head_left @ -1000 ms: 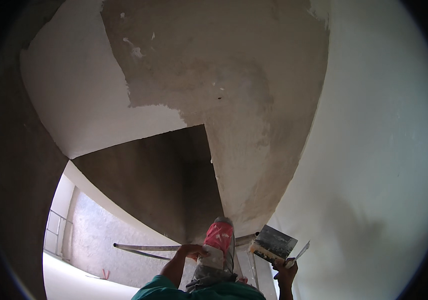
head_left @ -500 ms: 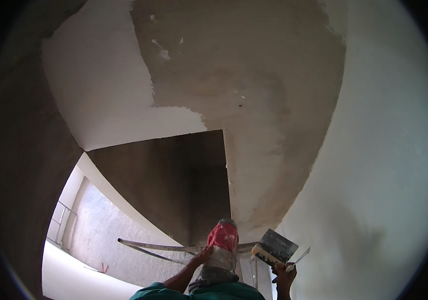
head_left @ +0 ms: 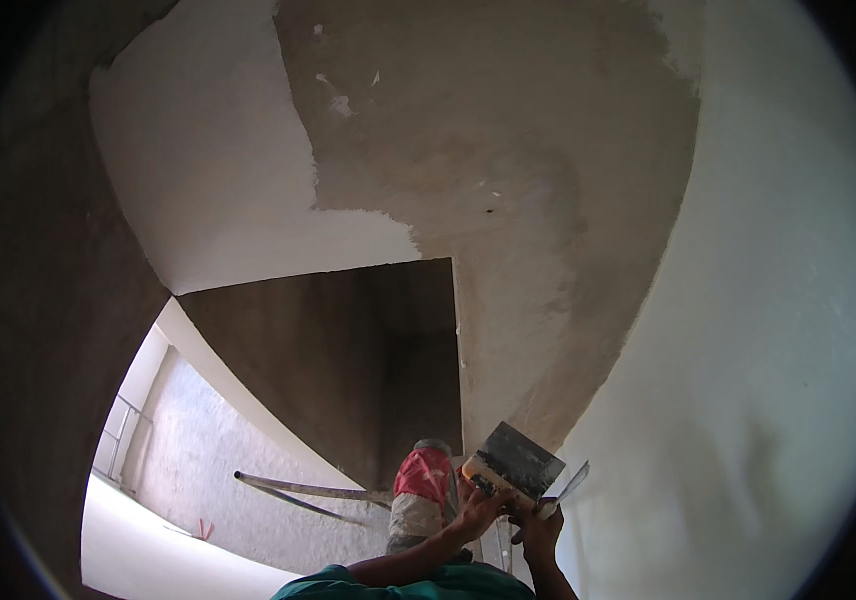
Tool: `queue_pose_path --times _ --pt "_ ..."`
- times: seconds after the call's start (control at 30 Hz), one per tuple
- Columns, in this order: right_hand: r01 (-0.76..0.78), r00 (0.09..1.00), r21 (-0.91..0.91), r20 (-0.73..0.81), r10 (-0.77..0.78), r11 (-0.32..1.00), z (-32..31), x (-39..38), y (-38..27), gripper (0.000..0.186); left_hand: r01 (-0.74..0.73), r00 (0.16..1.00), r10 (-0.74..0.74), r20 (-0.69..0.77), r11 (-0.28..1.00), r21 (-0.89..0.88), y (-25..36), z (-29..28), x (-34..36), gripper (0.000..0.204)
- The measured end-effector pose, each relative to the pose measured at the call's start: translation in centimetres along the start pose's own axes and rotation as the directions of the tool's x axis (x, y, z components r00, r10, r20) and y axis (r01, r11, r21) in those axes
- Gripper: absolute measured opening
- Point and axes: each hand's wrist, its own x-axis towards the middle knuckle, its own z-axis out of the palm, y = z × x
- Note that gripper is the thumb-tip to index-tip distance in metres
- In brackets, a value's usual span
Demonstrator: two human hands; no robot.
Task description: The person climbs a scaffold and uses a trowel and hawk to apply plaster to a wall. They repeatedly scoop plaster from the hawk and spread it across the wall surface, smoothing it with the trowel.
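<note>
My left hand (head_left: 480,512) is closed at the near edge of a broad filling knife (head_left: 520,452), which has a dark, smeared blade and a pale backing strip. Close beside it, my right hand (head_left: 540,532) grips a narrow putty knife (head_left: 574,482), its thin blade pointing up and to the right. The broad knife's near edge also meets the right hand's fingers; whether they bear its weight is hard to tell. Both hands are low in the picture, just right of my bent knee (head_left: 422,478) in red and grey, stained trousers.
Metal bars (head_left: 318,490) stick out left beneath my leg. Ahead, a wall of bare brown-grey plaster (head_left: 428,130) has a white-coated part (head_left: 218,190) and a dark opening (head_left: 348,350). A white wall (head_left: 768,300) rises at right. Pale floor (head_left: 208,430) lies far below left.
My left hand has left my knee and moved right to the broad filling knife. My right hand has drawn slightly left with both tools.
</note>
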Motion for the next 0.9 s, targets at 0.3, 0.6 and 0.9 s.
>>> queue_pose_path --times 0.3,0.6,0.9 --pt "0.061 0.996 -0.233 0.070 -0.046 0.971 -1.3 1.4 0.9 0.030 -0.065 0.796 0.450 -0.404 0.728 0.683 12.9 -1.3 4.3 0.021" --pt "-0.050 0.985 -0.373 -0.172 -0.016 0.927 -8.9 0.4 5.2 0.028 0.017 0.314 0.605 0.732 -0.774 0.633 35.4 13.6 17.9 0.064" --pt "-0.100 0.954 -0.334 -0.299 -0.005 0.937 -10.6 -0.6 7.0 0.027 0.149 0.458 0.578 0.675 -0.799 0.583 31.8 9.5 25.8 0.047"
